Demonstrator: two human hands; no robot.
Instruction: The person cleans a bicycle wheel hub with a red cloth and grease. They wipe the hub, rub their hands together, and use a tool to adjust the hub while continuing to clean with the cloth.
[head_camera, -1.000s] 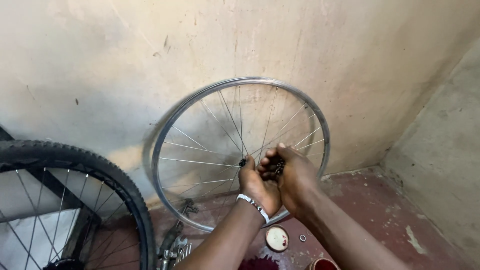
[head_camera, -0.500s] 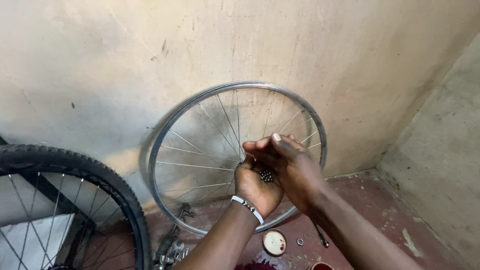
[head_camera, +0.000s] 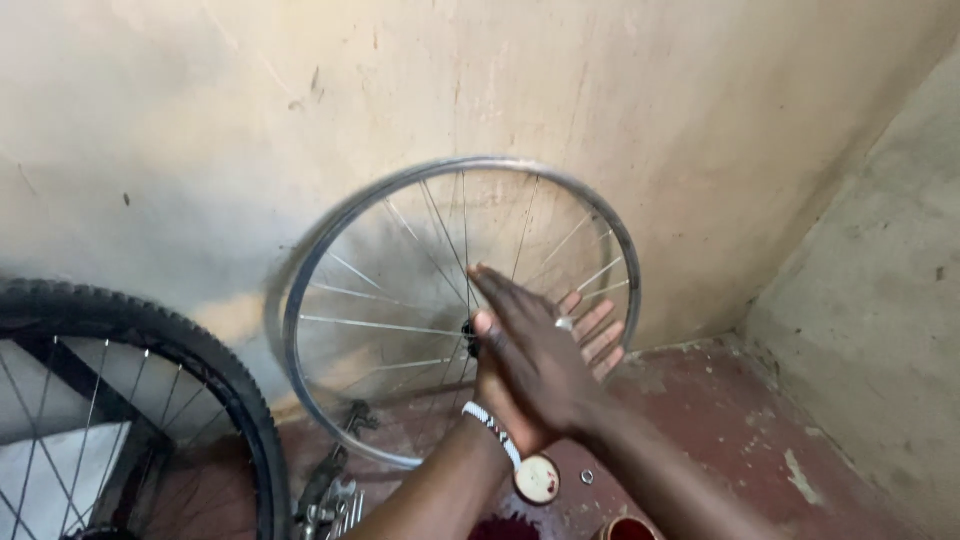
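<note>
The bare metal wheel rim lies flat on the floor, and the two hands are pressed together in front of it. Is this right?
Not quite. In the head view the bare wheel rim stands upright, leaning against the wall. The left hand and right hand are indeed pressed together in front of it.

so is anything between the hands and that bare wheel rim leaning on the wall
Nothing visible. The right hand lies flat over the left hand, palms pressed together, directly in front of the rim's spokes near the hub. Whether the hands touch the spokes cannot be told.
</note>
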